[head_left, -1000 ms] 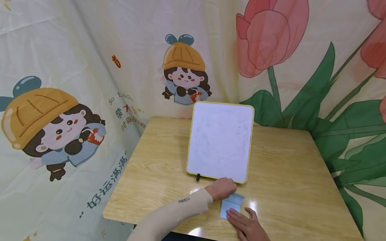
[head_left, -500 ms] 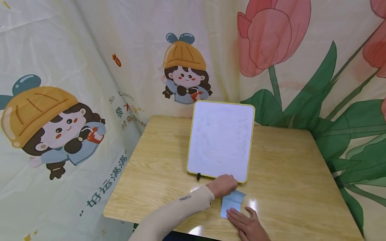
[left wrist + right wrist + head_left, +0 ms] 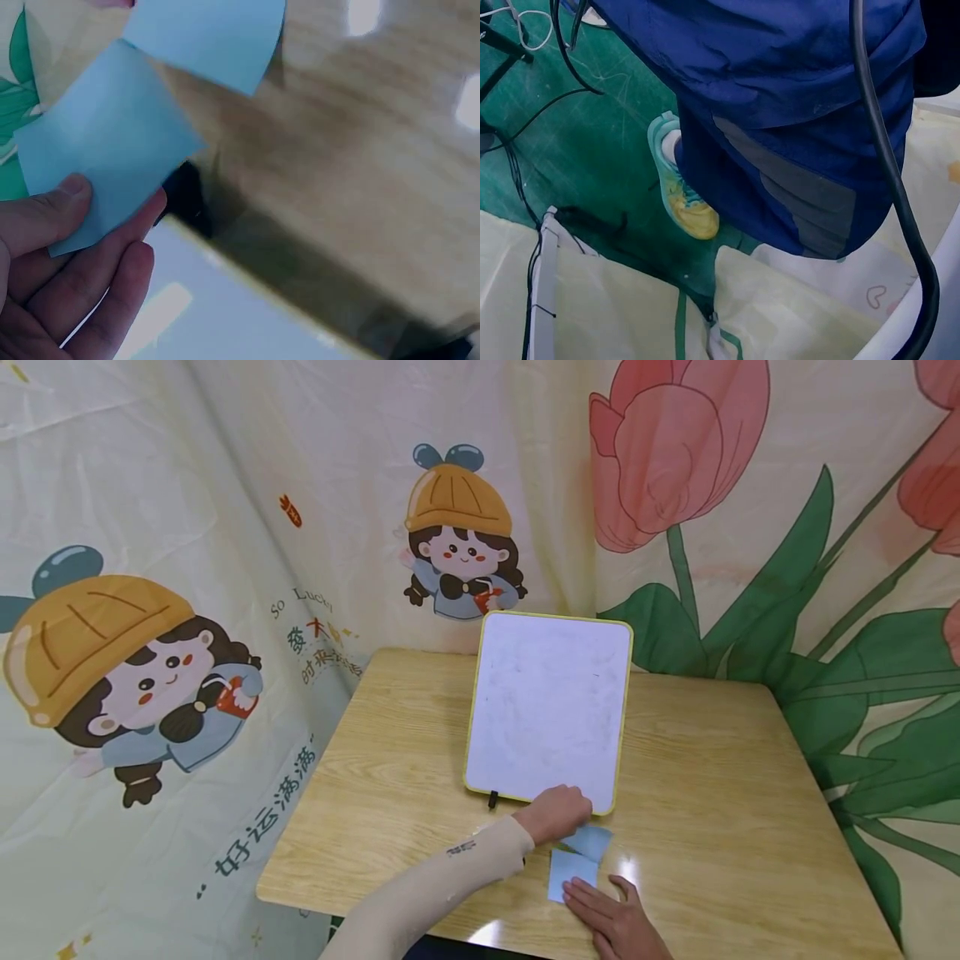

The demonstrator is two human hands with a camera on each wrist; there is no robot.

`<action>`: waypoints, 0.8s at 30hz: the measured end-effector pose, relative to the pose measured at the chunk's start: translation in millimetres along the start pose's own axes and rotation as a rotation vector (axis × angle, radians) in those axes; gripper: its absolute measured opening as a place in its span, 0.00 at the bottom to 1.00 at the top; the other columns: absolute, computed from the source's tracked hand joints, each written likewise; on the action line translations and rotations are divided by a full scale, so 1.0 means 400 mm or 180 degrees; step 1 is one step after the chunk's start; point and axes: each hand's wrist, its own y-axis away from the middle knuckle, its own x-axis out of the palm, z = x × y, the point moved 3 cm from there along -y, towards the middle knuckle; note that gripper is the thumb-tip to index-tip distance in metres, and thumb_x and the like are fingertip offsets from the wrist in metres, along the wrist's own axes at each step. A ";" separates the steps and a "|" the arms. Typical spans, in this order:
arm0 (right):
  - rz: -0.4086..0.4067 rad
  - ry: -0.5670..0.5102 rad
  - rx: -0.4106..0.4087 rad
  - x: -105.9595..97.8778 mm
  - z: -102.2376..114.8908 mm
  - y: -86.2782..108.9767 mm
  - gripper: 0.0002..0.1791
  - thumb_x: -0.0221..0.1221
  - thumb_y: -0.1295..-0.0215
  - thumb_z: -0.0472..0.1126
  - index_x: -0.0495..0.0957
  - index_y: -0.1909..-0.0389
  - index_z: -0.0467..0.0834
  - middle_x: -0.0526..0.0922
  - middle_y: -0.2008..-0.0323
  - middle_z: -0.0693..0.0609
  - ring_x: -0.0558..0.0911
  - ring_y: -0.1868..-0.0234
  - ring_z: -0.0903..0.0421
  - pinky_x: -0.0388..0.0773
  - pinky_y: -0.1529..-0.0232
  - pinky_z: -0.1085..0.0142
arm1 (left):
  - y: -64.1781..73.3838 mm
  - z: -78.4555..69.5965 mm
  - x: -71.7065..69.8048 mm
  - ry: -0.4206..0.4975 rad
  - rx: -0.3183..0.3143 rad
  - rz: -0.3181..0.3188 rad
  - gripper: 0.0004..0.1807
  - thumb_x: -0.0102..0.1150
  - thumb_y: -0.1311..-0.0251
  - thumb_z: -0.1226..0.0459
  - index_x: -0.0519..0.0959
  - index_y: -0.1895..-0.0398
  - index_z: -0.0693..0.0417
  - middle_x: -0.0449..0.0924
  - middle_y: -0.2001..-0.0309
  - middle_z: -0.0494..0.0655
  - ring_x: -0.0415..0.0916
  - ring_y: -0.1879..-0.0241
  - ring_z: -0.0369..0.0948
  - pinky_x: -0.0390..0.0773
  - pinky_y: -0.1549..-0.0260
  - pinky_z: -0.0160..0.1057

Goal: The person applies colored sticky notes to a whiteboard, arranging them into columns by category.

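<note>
A light-blue square of paper is split across its middle into two parts that still meet at the right-hand corner in the head view. My left hand [image 3: 555, 814] pinches the upper part [image 3: 590, 842] between thumb and fingers; this part [image 3: 109, 142] is lifted and tilted in the left wrist view. The lower part [image 3: 572, 872] lies flat on the table, and the straight fingers of my right hand [image 3: 617, 920] press on it. In the left wrist view, the lower part [image 3: 214, 41] shows at the top. Neither hand shows in the right wrist view.
A yellow-edged whiteboard [image 3: 547, 710] stands just beyond my left hand, with a black foot [image 3: 492, 800] at its lower left. The wooden table [image 3: 720, 777] is backed by printed cloth [image 3: 555, 485]. A leg [image 3: 802, 150], a shoe [image 3: 682, 184] and a black cable [image 3: 885, 150] are below.
My left hand has moved slightly away from me, toward the board, with the upper part. A gap has opened along the paper's middle from the left. My right hand has stayed put.
</note>
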 end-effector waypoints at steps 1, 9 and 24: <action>0.0004 -0.0007 0.0006 0.000 0.000 -0.001 0.25 0.43 0.30 0.45 0.77 0.40 0.40 0.77 0.40 0.48 0.78 0.42 0.52 0.55 0.48 0.45 | -0.003 0.002 -0.010 0.0025 -0.0011 -0.0048 0.09 0.60 0.36 0.65 0.84 0.72 0.43 0.80 0.75 0.36 0.72 0.78 0.31 0.74 0.76 0.26; 0.0053 0.0035 0.0031 0.007 0.000 0.003 0.25 0.41 0.28 0.46 0.76 0.39 0.41 0.76 0.39 0.49 0.78 0.41 0.53 0.55 0.49 0.45 | -0.014 -0.013 -0.086 0.0157 0.0192 -0.0201 0.23 0.55 0.35 0.70 0.63 0.87 0.43 0.54 0.87 0.37 0.47 0.82 0.33 0.52 0.82 0.29; 0.0218 0.0066 0.0280 -0.017 0.009 -0.026 0.22 0.50 0.35 0.42 0.80 0.42 0.45 0.79 0.41 0.53 0.79 0.44 0.57 0.59 0.50 0.49 | 0.011 0.007 -0.090 0.0127 0.0055 -0.0164 0.15 0.62 0.39 0.67 0.81 0.82 0.41 0.74 0.85 0.34 0.52 0.84 0.30 0.59 0.83 0.26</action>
